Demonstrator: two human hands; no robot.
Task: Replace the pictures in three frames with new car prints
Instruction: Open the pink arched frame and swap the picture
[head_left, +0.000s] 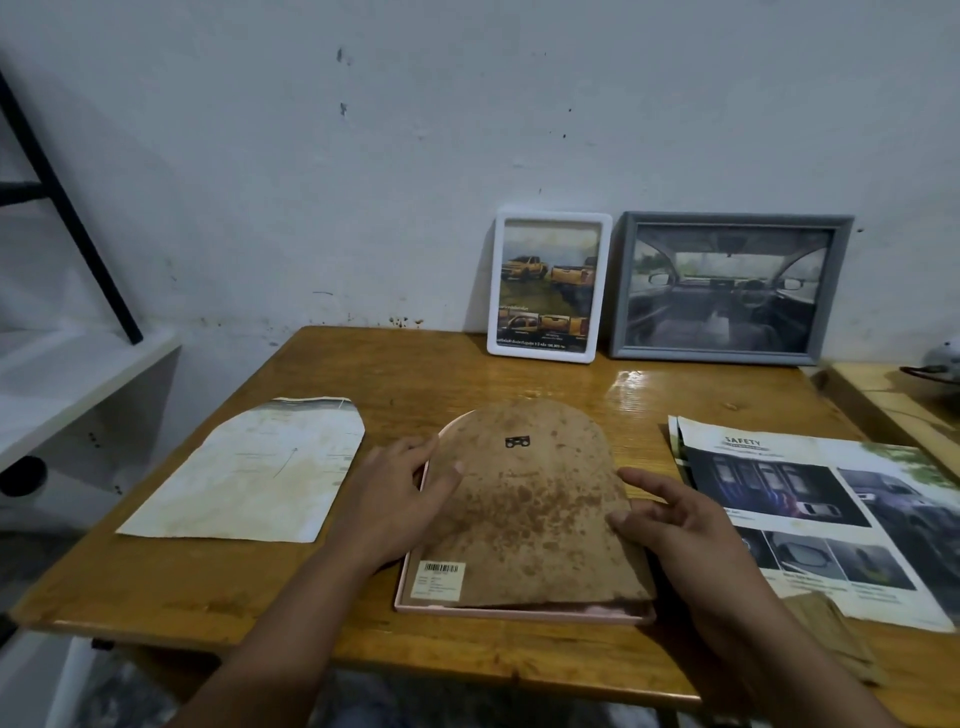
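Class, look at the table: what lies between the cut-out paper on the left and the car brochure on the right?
In the head view, the pink frame, face down, its brown backing board on top, with the left hand and right hand touching the board.

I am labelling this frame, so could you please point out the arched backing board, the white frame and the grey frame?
arched backing board (524, 499): head view, middle of its stained brown face.
white frame (548, 351): head view, bottom rail.
grey frame (727, 220): head view, top rail.

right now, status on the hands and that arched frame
Left hand and right hand flat on the backing board, one each side. Board sits askew in the pink frame, not seated. Nothing blocking.
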